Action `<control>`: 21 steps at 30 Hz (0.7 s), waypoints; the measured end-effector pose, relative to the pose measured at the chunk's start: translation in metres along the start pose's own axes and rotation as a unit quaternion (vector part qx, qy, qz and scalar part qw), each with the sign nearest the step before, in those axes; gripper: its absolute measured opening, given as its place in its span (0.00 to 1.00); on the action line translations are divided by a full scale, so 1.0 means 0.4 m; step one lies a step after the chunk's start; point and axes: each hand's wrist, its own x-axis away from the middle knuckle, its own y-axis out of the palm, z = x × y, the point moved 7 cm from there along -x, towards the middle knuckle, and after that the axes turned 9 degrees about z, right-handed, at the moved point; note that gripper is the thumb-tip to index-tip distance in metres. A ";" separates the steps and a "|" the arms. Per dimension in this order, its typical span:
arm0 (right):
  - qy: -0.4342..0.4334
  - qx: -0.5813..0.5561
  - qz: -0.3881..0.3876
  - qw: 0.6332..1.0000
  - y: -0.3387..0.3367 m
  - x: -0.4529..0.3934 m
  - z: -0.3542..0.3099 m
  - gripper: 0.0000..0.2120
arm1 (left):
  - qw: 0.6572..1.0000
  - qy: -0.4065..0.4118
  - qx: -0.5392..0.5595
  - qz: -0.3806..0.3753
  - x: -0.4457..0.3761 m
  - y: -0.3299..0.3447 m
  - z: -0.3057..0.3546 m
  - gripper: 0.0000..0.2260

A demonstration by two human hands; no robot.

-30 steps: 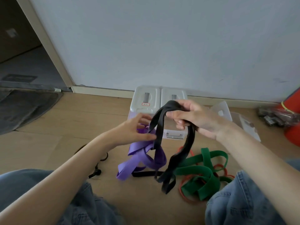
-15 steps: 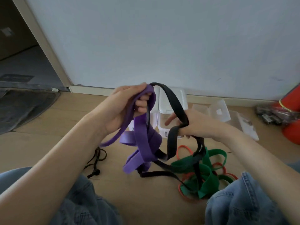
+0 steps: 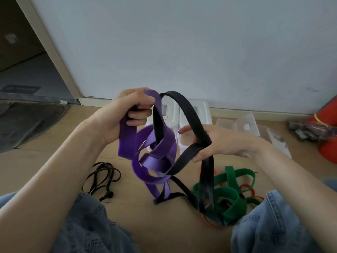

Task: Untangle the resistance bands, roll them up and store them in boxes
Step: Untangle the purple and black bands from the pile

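1. left hand [image 3: 127, 114] fisted round purple band [image 3: 156, 154], lifted above the floor.
2. right hand [image 3: 215, 143] gripping black band [image 3: 191, 115], threaded through the purple loops.
3. green band [image 3: 229, 196] heaped on floor [image 3: 54, 161]; boxes [image 3: 187, 125] behind by the wall.

No readable text, brand, number or sign anywhere in view. A small red-edged label [image 3: 165, 117] sits on the lid of the left white box [image 3: 168, 114], partly behind the bands; its print is too small and blurred to read. Bands carry no visible markings.
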 end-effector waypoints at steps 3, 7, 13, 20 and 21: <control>0.035 0.014 -0.058 0.998 0.000 0.014 0.005 0.35 | 0.999 -0.003 0.001 0.036 -0.008 -0.017 -0.004 0.12; 0.035 0.047 0.108 0.992 -0.037 -0.005 -0.003 0.34 | 0.982 -0.014 -0.183 0.041 -0.007 -0.008 -0.042 0.08; -0.063 -0.009 0.091 0.994 0.059 -0.036 -0.079 0.14 | 0.978 -0.013 -0.201 -0.053 0.008 0.045 -0.045 0.08; -0.049 -0.047 0.068 0.995 0.103 -0.047 -0.074 0.14 | 0.992 0.022 -0.125 -0.020 -0.003 0.022 -0.027 0.07; -0.057 -0.051 0.073 0.994 0.105 -0.047 -0.078 0.12 | 0.993 0.022 -0.117 -0.020 -0.003 0.017 -0.029 0.07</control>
